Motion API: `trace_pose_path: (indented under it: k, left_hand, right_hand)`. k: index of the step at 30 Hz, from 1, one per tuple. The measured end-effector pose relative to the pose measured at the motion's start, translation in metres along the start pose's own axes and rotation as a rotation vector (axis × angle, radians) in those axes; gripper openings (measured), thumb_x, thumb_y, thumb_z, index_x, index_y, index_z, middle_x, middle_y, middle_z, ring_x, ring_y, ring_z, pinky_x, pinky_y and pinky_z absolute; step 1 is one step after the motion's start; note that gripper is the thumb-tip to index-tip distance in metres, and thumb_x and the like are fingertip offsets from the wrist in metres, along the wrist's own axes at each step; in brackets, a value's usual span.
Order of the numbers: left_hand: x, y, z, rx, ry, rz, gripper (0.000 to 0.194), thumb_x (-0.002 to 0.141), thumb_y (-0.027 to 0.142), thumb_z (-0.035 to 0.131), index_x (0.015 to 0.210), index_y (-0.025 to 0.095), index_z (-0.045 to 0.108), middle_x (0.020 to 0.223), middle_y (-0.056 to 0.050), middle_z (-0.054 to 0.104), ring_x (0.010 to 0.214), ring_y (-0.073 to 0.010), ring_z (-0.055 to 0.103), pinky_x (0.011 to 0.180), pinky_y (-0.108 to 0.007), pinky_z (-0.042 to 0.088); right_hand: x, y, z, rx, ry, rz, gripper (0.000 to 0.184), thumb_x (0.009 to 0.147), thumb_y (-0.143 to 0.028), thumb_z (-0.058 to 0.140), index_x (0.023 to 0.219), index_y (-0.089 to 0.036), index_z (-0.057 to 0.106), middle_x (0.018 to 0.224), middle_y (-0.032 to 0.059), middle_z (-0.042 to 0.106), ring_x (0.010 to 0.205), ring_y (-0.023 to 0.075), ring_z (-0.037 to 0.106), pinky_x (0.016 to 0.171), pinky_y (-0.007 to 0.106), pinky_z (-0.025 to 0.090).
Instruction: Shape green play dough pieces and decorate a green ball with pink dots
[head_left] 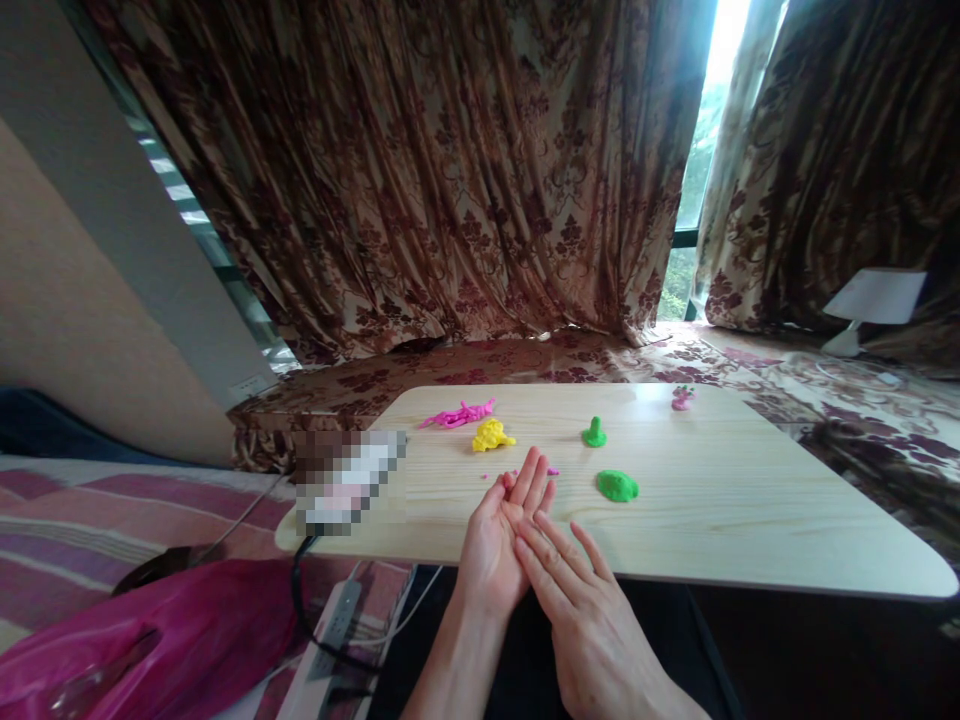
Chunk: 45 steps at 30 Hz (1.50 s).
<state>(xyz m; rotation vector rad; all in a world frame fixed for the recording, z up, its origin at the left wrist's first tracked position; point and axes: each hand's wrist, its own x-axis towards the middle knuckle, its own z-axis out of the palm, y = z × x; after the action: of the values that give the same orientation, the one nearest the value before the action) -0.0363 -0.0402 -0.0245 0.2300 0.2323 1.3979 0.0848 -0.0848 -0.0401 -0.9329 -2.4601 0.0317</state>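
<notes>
"Nearby?"
"A small pink clay scrap point(553, 472) just beyond, a flattened green clay lump point(617, 486) right."
"Hands?"
"My open left hand point(496, 540) meets my flat, open right hand point(576, 580); between, I can't tell. Probably best I rub lightly."

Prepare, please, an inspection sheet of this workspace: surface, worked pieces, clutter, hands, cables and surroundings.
Surface: pale wood-grain table.
Worked pieces: pink strands, yellow lump, green piece with upright stub, flat green piece.
Clutter: pink scrap just beyond the hands; pinkish figure at the far right; pixelated item at the left, unidentifiable.
Hands: left hand palm up; right hand laid across it; anything between them is hidden.
Cables: black cable hanging off the table's left side; thin white cable below.
Surroundings: patterned curtains, white lamp, magenta bag-like item.
</notes>
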Motion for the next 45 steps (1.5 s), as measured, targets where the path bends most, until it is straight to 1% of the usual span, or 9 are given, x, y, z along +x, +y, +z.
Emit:
trace_pose_path:
  k: [5, 10, 17, 21, 27, 35, 37, 41, 45]
  left_hand:
    - [0.0, -0.005, 0.001, -0.032, -0.02, -0.052, 0.022, 0.087, 0.014, 0.038, 0.074, 0.014, 0.056, 0.129, -0.011, 0.051, 0.123, -0.0212, 0.041, 0.103, -0.036, 0.034]
    - [0.001, 0.0, 0.003, -0.047, 0.005, -0.045, 0.024, 0.087, 0.013, 0.038, 0.071, 0.014, 0.056, 0.126, -0.011, 0.054, 0.122, -0.0212, 0.043, 0.1, -0.037, 0.037]
    - [0.002, -0.001, 0.001, -0.091, 0.096, -0.119, 0.021, 0.086, 0.013, 0.038, 0.079, 0.013, 0.058, 0.124, -0.011, 0.055, 0.12, -0.021, 0.046, 0.095, -0.033, 0.043]
    - [0.002, -0.009, 0.008, -0.086, 0.12, -0.105, 0.02, 0.085, 0.011, 0.04, 0.084, 0.011, 0.06, 0.107, -0.012, 0.064, 0.105, -0.0162, 0.058, 0.086, -0.024, 0.048]
    - [-0.005, -0.01, 0.018, -0.191, 0.111, -0.215, 0.029, 0.089, 0.014, 0.033, 0.103, 0.008, 0.057, 0.084, -0.01, 0.068, 0.07, -0.0078, 0.066, 0.063, -0.012, 0.052]
    - [-0.012, -0.009, 0.01, 0.005, -0.019, -0.178, 0.042, 0.089, 0.03, 0.032, 0.12, 0.006, 0.049, 0.121, -0.017, 0.056, 0.113, -0.022, 0.052, 0.093, -0.033, 0.044]
    - [-0.013, -0.009, 0.013, 0.038, -0.032, -0.18, 0.044, 0.089, 0.033, 0.032, 0.12, 0.006, 0.049, 0.124, -0.018, 0.053, 0.116, -0.0241, 0.049, 0.097, -0.037, 0.041]
    - [-0.013, -0.006, 0.015, 0.026, -0.052, -0.192, 0.041, 0.088, 0.033, 0.035, 0.115, 0.007, 0.051, 0.123, -0.017, 0.054, 0.117, -0.0207, 0.048, 0.097, -0.03, 0.041]
    - [-0.008, -0.005, 0.007, 0.025, 0.025, -0.16, 0.043, 0.089, 0.033, 0.033, 0.118, 0.006, 0.049, 0.119, -0.018, 0.056, 0.112, -0.0233, 0.052, 0.095, -0.037, 0.043]
  right_hand:
    - [0.003, 0.0, -0.003, 0.003, 0.007, 0.007, 0.074, 0.068, -0.009, 0.04, 0.139, -0.019, 0.026, 0.146, -0.0032, 0.02, 0.135, 0.0198, 0.011, 0.109, 0.045, 0.013]
    - [0.002, 0.004, -0.003, -0.051, 0.055, 0.055, 0.077, 0.064, -0.005, 0.041, 0.139, -0.018, 0.028, 0.147, -0.001, 0.021, 0.135, 0.0269, 0.007, 0.106, 0.052, 0.012]
    - [0.004, 0.013, -0.025, 0.058, 0.168, 0.0, 0.063, 0.072, -0.004, 0.037, 0.134, -0.017, 0.038, 0.139, 0.0028, 0.038, 0.133, 0.0221, 0.02, 0.106, 0.047, 0.02]
    - [0.022, 0.023, -0.035, 0.073, 0.241, 0.042, 0.06, 0.074, -0.002, 0.036, 0.131, -0.018, 0.043, 0.135, 0.004, 0.045, 0.132, 0.0214, 0.024, 0.105, 0.047, 0.024]
    - [0.037, 0.026, -0.028, 0.009, 0.15, 0.034, 0.044, 0.082, -0.013, 0.044, 0.124, -0.022, 0.05, 0.134, 0.0012, 0.046, 0.132, 0.0215, 0.024, 0.107, 0.047, 0.018]
    - [0.016, 0.027, -0.02, -0.057, 0.05, -0.049, 0.064, 0.073, -0.004, 0.039, 0.134, -0.019, 0.037, 0.142, 0.001, 0.033, 0.133, 0.0178, 0.021, 0.11, 0.046, 0.012]
    - [0.016, 0.028, -0.018, -0.056, 0.064, -0.047, 0.064, 0.073, -0.004, 0.038, 0.136, -0.018, 0.035, 0.142, 0.0035, 0.034, 0.132, 0.0183, 0.024, 0.109, 0.046, 0.016]
    - [0.018, 0.03, -0.015, -0.071, 0.101, 0.02, 0.066, 0.069, -0.003, 0.039, 0.134, -0.014, 0.037, 0.14, 0.0089, 0.035, 0.132, 0.022, 0.024, 0.107, 0.049, 0.02]
    - [0.017, 0.029, -0.014, -0.014, 0.027, -0.043, 0.066, 0.069, -0.003, 0.039, 0.134, -0.016, 0.037, 0.14, 0.0058, 0.037, 0.131, 0.0187, 0.026, 0.109, 0.045, 0.018]
